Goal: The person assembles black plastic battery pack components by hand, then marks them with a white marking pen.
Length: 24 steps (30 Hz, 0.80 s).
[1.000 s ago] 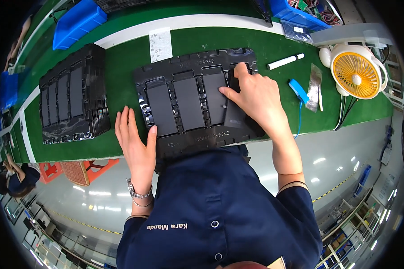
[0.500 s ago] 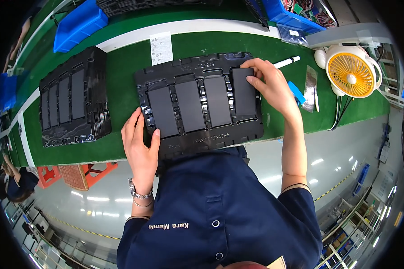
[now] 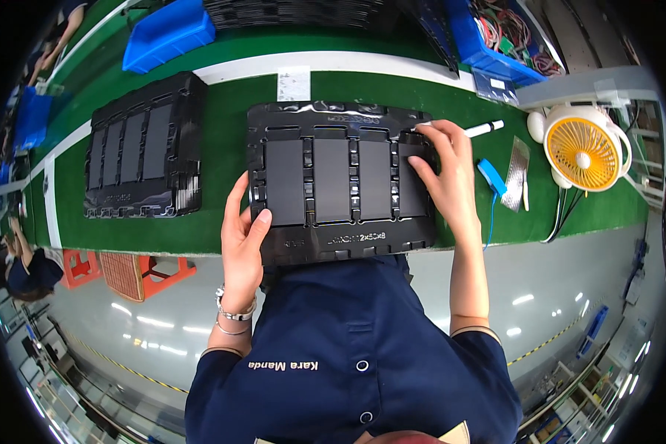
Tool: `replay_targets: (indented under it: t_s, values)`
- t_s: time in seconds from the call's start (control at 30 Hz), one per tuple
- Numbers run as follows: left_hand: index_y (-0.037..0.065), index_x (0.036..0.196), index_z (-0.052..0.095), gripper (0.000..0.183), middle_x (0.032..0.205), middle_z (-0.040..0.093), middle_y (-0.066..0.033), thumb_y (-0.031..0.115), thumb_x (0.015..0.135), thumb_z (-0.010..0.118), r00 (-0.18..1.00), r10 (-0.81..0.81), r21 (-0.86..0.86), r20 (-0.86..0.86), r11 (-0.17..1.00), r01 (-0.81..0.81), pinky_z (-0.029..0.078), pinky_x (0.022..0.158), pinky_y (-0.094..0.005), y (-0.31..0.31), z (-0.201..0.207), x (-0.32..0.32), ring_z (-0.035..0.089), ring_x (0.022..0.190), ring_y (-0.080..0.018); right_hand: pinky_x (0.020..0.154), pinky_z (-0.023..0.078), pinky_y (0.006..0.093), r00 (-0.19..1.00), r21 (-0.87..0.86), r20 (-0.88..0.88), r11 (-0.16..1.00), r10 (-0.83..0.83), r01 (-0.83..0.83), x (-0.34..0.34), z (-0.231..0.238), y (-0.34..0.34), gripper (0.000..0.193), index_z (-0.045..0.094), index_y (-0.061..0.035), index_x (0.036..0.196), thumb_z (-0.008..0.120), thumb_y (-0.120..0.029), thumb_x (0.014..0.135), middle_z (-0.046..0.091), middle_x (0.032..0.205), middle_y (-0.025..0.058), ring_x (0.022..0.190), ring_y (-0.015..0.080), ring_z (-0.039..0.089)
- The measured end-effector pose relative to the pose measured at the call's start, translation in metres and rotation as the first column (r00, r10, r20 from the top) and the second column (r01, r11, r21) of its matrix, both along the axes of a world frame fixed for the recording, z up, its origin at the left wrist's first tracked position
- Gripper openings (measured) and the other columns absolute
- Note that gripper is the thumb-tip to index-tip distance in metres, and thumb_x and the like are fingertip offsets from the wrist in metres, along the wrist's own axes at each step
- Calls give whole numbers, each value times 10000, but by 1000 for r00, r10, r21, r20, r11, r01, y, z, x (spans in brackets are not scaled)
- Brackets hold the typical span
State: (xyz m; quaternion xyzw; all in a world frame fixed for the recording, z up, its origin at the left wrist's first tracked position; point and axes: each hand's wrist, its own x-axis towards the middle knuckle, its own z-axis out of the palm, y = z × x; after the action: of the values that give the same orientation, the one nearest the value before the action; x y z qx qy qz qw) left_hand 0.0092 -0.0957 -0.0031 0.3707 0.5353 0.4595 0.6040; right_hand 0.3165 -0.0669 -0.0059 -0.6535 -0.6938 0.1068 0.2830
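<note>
A black molded plastic tray [image 3: 314, 242] lies in front of me at the bench's near edge. Flat dark grey rectangular panels [image 3: 330, 177] sit side by side in its slots. My left hand [image 3: 243, 240] grips the tray's left edge, thumb on top of the rim and fingers along the side. At the far right slot, my right hand [image 3: 455, 177] holds the upper end of the rightmost panel [image 3: 413, 189] between thumb and fingers. The fingers partly cover that panel's right side and upper corner.
Left on the green bench [image 3: 229, 155] stands a stack of similar black trays [image 3: 177, 194], its top one filled with panels. Beyond are a blue bin [image 3: 169, 37] and another holding wires [image 3: 470, 37]. A white pen [image 3: 485, 128], blue strap [image 3: 491, 176] and yellow fan [image 3: 583, 157] lie right.
My right thumb and fingers have shifted slightly around the rightmost panel, which now sits more in line with the others. The whole view has shifted, and my left hand still holds the tray edge.
</note>
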Motion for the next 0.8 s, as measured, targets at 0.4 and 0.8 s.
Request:
replay_targets:
  t_s: [0.4, 0.8]
  values:
    - [-50, 1444, 362, 570, 1270, 595, -139, 115, 944, 580, 953, 282, 122, 107, 948, -294, 522, 925, -299, 47, 62, -150, 641, 1063, -185, 804, 488, 354, 965, 335, -261, 939, 16, 75, -39, 46, -25, 153, 639, 29, 990, 601, 22, 843, 630, 1000, 159, 910, 285, 610]
    - [-41, 1341, 518, 428, 1157, 658, -119, 150, 965, 585, 878, 228, 135, -420, 973, -188, 500, 903, -266, 122, 24, -328, 632, 1047, -157, 767, 492, 381, 949, 159, -257, 976, 184, -147, -82, 27, -3, 166, 646, 0, 948, 637, 56, 792, 638, 969, 126, 889, 294, 613]
